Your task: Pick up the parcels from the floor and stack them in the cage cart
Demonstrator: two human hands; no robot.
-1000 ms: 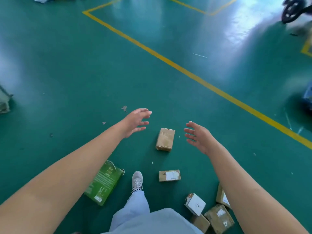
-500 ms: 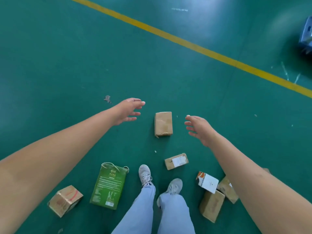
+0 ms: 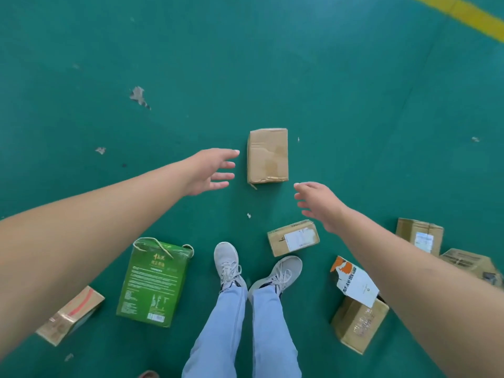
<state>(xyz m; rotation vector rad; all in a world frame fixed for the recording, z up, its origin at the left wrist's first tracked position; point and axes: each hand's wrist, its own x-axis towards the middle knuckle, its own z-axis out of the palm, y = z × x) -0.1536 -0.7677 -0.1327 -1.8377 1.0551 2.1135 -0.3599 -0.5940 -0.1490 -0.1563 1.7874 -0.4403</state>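
A plain brown cardboard parcel (image 3: 267, 155) lies flat on the green floor ahead of my feet. My left hand (image 3: 211, 171) reaches toward its left side with fingers spread, a short gap away. My right hand (image 3: 316, 203) hovers open just below and right of the parcel, not touching it. A smaller labelled parcel (image 3: 293, 237) lies nearer my right shoe. The cage cart is out of view.
A green gift box with rope handles (image 3: 154, 282) lies left of my shoes (image 3: 229, 264). A taped box (image 3: 71, 316) sits far left. Several parcels cluster at right: an orange-and-white box (image 3: 353, 281), a brown one (image 3: 360, 326), a labelled one (image 3: 420, 236). A yellow floor line (image 3: 474, 16) crosses the top right.
The view has tilted down and drawn closer to the floor. Both open hands have closed in on the plain brown parcel. More parcels show at the right and left edges.
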